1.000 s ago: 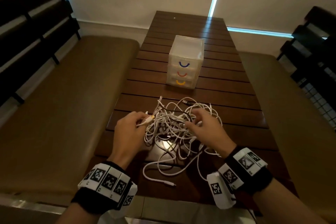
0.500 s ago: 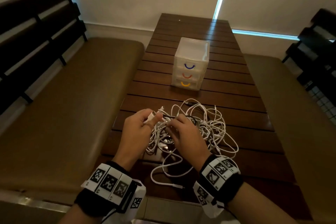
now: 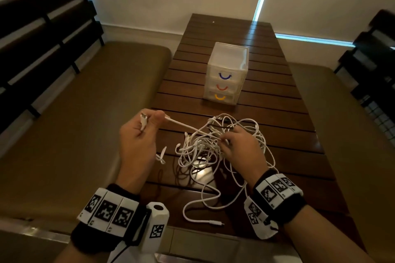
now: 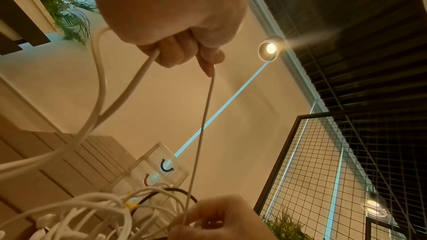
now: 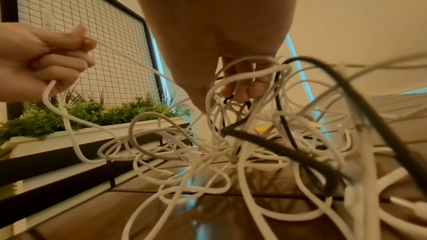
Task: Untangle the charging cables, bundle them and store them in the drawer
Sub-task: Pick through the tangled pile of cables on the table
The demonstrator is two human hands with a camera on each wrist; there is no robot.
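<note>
A tangle of white charging cables point(image 3: 205, 151) with one black cable point(image 5: 272, 145) lies on the near part of the wooden table point(image 3: 277, 126). My left hand point(image 3: 139, 134) is raised off the left table edge and grips one white cable point(image 3: 183, 125) by its plug end; that cable runs taut to the tangle. My right hand point(image 3: 241, 147) sits on the tangle's right side, fingers point(image 5: 245, 88) curled among the strands and pinching them. A small clear drawer unit point(image 3: 226, 70) with blue, red and yellow handles stands farther back, its drawers closed.
Padded brown benches point(image 3: 85, 113) flank the table on both sides, with dark slatted backrests point(image 3: 42, 28). A loose white cable end point(image 3: 213, 222) trails to the near table edge. A wire grid panel point(image 5: 69, 15) and a planter with green plants point(image 5: 92, 116) stand to the left.
My left hand has moved up and to the left, drawing one white cable out of the tangle. My right hand shifted right and stays on the tangle.
</note>
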